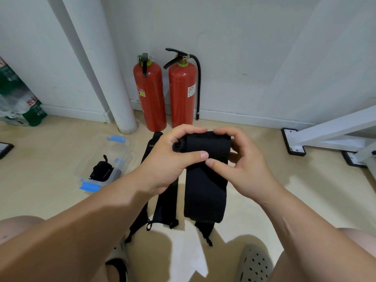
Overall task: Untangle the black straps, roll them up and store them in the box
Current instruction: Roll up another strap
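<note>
Item 1 — footwear: a grey perforated sandal [254, 263] at lower right and a second sandal [119, 259] at lower left, both on the beige floor [305, 190], with bare knees at the frame's corners.

Item 2: loose straps [165, 202], black, lying lengthwise on the floor between the feet and the wall, partly hidden under the left forearm. Small loops show at their near ends.

Item 3: held strap [203, 184], black and wide, raised above the floor. Its top is wound into a roll and the rest hangs straight down.

Item 4: left hand [171, 159]. Its grip is closed on the roll's left end, fingers curled over the top and thumb pressed on the front.

Item 5: right hand [242, 163]. Its grip is closed on the roll's right end, with the thumb on the strap face just beside the left thumb.

Item 6: box [124, 151], clear plastic with blue latches, open on the floor to the left. A rolled strap [101, 170] lies inside.

Item 7 — background: two red fire extinguishers [149, 94] upright against the wall [244, 47], a white pipe [114, 78] beside them, a white frame [325, 131] to the right and a green-and-white package [18, 98] far left.
</note>
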